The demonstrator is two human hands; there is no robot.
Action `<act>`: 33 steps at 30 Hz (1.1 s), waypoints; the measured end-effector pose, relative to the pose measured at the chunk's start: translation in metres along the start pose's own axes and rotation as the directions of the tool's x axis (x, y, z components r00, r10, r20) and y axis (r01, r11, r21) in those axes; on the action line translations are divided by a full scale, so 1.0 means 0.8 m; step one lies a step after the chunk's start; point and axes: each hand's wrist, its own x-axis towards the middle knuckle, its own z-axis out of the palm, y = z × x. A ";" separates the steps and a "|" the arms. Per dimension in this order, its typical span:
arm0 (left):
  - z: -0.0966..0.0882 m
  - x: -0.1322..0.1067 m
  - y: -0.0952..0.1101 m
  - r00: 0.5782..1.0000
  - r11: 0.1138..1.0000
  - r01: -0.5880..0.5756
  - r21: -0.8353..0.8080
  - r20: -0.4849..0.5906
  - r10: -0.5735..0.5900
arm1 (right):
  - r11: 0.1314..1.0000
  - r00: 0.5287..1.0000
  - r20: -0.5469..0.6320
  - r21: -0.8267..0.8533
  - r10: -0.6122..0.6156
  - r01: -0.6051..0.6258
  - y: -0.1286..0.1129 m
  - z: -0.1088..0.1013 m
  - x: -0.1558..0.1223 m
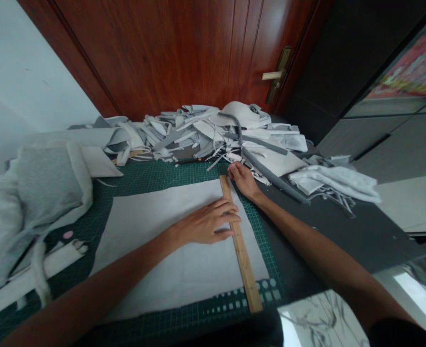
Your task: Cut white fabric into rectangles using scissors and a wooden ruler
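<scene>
Lying left of all fingers: folded grey cloth (pixel 54 171) | white sheet (pixel 184 274) under left hand (pixel 213 221), its fingers slightly spread, tips on wooden ruler (pixel 247 270) | right hand (pixel 244 179) just beside ruler's far end, fingers curled (holding something? can't tell) | grey strip (pixel 275 177) right of those fingers

You can read no words, brands or numbers here. Your green cutting mat (pixel 144 176) carries a pale printed grid, with light squares (pixel 238 304) and circles (pixel 273 283) near its close edge. Any marks on the wooden ruler (pixel 243 258) under your left fingers (pixel 229 218) are too faint to read; the colourful panel (pixel 411 67) at upper right is blurred.
</scene>
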 end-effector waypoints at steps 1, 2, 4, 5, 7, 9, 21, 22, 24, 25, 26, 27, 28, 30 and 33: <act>0.000 -0.001 0.000 1.000 1.000 0.003 -0.006 -0.004 -0.003 | 0.999 1.000 -0.006 -0.038 -0.005 0.005 -0.002 -0.001 -0.001; 0.000 -0.001 0.001 1.000 1.000 0.005 -0.008 -0.005 -0.005 | 0.997 1.000 -0.013 -0.080 -0.007 0.006 -0.004 -0.002 -0.003; 0.000 -0.002 0.001 1.000 1.000 0.014 -0.008 0.001 -0.014 | 0.985 1.000 -0.026 -0.171 -0.007 0.002 -0.007 -0.002 -0.007; 0.000 -0.002 0.000 1.000 1.000 0.020 -0.008 0.009 -0.020 | 0.976 1.000 -0.027 -0.218 -0.005 -0.001 -0.008 -0.002 -0.009; -0.001 -0.003 -0.001 0.999 0.999 0.030 -0.016 0.024 -0.029 | 0.951 1.000 -0.020 -0.310 0.000 -0.006 -0.010 -0.001 -0.012; -0.001 -0.004 -0.002 0.999 0.999 0.026 -0.029 0.025 -0.025 | 0.920 1.000 -0.007 -0.393 0.006 -0.008 -0.010 0.000 -0.015; 0.003 -0.004 -0.004 1.000 0.997 0.026 -0.073 -0.005 -0.026 | 0.805 1.000 0.027 -0.593 -0.001 0.017 -0.014 -0.001 -0.019; 0.003 -0.004 -0.005 1.000 0.997 0.021 -0.072 -0.006 -0.022 | 0.804 1.000 0.029 -0.594 -0.001 0.019 -0.013 -0.001 -0.019; 0.003 -0.005 -0.005 1.000 0.997 0.018 -0.069 -0.005 -0.019 | 0.805 0.999 0.036 -0.593 -0.003 0.024 -0.011 -0.003 -0.017; 0.003 -0.005 -0.005 1.000 0.997 0.027 -0.066 -0.007 -0.027 | 0.807 0.999 0.041 -0.590 -0.005 0.028 -0.010 -0.005 -0.016; 0.004 -0.006 -0.006 0.999 0.997 0.045 -0.061 -0.012 -0.046 | 0.809 0.999 0.046 -0.587 -0.006 0.032 -0.009 -0.006 -0.015; 0.004 -0.006 -0.006 0.997 0.996 0.075 -0.053 -0.023 -0.076 | 0.812 0.999 0.052 -0.583 -0.009 0.038 -0.009 -0.008 -0.013; 0.004 -0.006 -0.007 0.992 0.993 0.115 -0.041 -0.041 -0.116 | 0.814 0.998 0.057 -0.579 -0.013 0.044 -0.008 -0.009 -0.012; 0.006 -0.006 -0.009 0.974 0.979 0.206 -0.011 -0.093 -0.206 | 0.817 0.998 0.067 -0.574 -0.020 0.055 -0.007 -0.011 -0.010; 0.009 -0.005 -0.012 0.945 0.954 0.296 0.044 -0.161 -0.285 | 0.815 0.996 0.081 -0.576 -0.029 0.070 -0.007 -0.011 -0.009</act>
